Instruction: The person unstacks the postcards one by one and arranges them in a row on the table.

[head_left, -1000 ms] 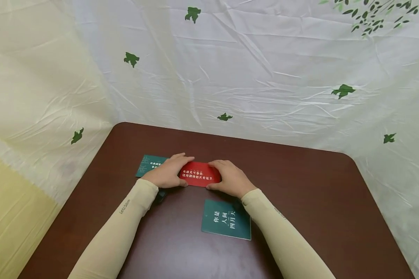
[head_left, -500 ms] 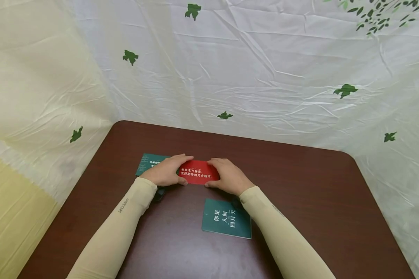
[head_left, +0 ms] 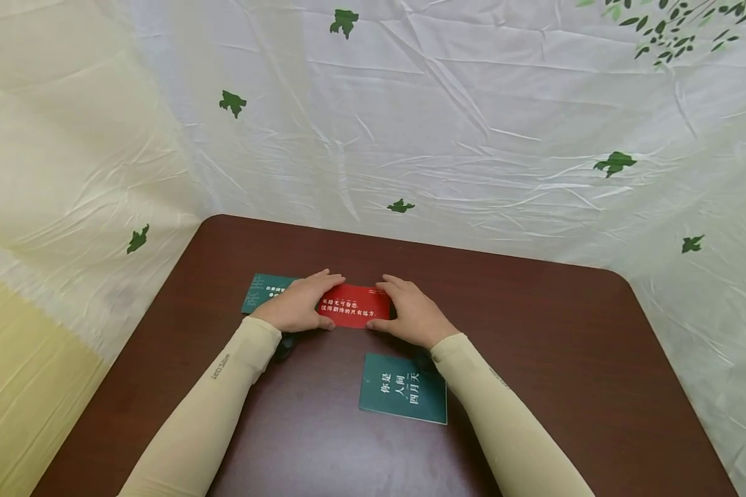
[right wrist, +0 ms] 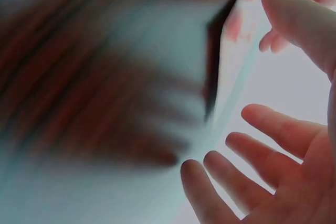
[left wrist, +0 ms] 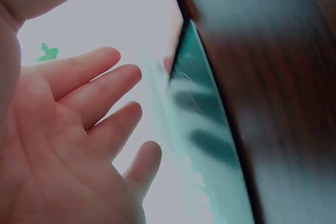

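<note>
Grip stands apart on both sides: left hand (head_left: 301,304) and right hand (head_left: 415,316) flank the red card (head_left: 356,298) on the tabletop (head_left: 534,345), contact unclear. Head view shows its white lettering (head_left: 348,313); only wrist views show extended fingers (left wrist: 111,86) palm-side.

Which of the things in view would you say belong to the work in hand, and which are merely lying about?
Likely in the work:
red lettered card
left hand and right hand, at its two ends

Probably just lying about:
far teal card, partly hidden behind the left hand
near teal card, apart from the red one
</note>
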The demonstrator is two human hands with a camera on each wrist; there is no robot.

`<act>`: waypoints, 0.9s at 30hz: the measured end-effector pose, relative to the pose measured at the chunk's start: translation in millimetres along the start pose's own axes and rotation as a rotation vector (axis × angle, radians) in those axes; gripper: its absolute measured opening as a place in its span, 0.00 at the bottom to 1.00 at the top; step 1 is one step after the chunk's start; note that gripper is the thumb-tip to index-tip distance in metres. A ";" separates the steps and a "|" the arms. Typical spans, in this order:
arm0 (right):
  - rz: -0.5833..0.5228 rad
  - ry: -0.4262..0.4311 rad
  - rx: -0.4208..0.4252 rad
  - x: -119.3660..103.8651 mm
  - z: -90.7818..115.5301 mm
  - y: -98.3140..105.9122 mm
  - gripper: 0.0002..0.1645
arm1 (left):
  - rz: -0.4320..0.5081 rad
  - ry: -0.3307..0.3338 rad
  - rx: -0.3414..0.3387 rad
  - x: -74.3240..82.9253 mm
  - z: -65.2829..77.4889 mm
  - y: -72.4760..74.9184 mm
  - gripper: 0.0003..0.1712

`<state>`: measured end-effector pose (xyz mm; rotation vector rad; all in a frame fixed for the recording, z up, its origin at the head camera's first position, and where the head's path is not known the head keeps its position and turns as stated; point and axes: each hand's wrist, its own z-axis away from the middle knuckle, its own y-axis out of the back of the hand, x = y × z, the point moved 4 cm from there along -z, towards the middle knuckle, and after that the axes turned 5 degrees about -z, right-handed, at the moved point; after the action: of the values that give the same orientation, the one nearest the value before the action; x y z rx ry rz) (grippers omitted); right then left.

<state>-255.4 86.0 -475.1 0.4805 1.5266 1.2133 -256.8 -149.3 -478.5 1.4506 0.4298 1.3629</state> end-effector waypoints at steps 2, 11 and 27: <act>-0.011 -0.020 0.020 7.4 8.6 4.9 0.54 | -0.009 -0.012 0.008 7.4 -0.2 -1.7 0.58; -0.026 -0.026 0.042 26.2 80.6 18.6 0.52 | -0.078 -0.207 -0.024 63.2 26.6 -24.2 0.53; -0.017 -0.014 0.010 23.5 166.1 5.9 0.55 | -0.259 -0.327 -0.084 114.4 66.0 -64.5 0.55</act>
<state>-116.6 180.0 -465.4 0.4803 1.5228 1.1877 -141.5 -59.7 -462.2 1.4603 0.3296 0.9082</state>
